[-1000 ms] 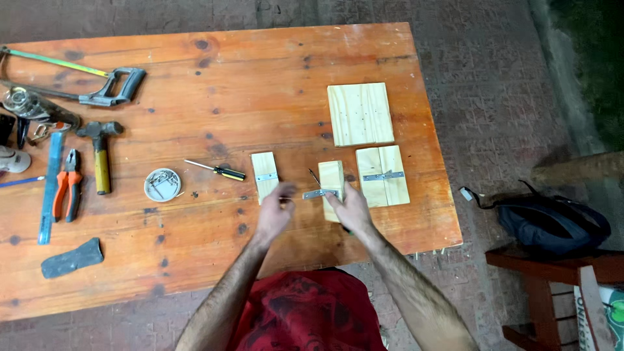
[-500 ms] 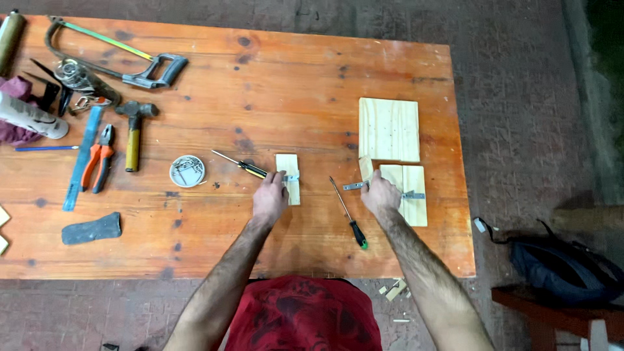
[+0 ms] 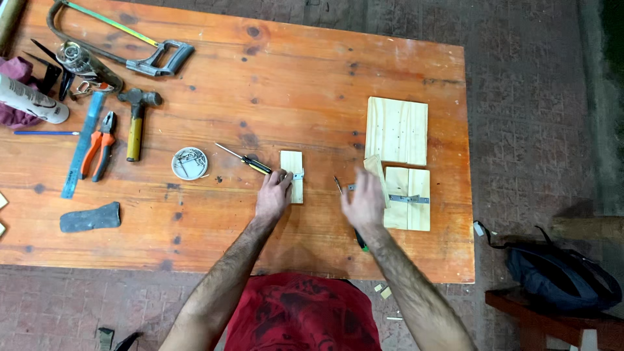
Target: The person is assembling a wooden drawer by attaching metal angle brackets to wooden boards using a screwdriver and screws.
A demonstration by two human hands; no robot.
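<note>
Hands as we log them: left hand (image 3: 273, 194) fingertips pressing small wood block (image 3: 292, 175); right hand (image 3: 364, 200) open, blurred, empty, above screwdriver (image 3: 348, 211).

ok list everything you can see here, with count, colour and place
table: 1, orange wood, fills the view
small wood block: 1, pale, under left fingertips
wood boards: 2, pale, right side; the nearer one carries a metal strip
screwdrivers: 2, one left of the block, one under the right hand
round tin: 1, silver, centre-left
hammer: 1, yellow handle, left
pliers: 1, orange, left
hacksaw: 1, top left
backpack: 1, dark, floor right
left hand: on the block
right hand: blurred, by the boards
</note>
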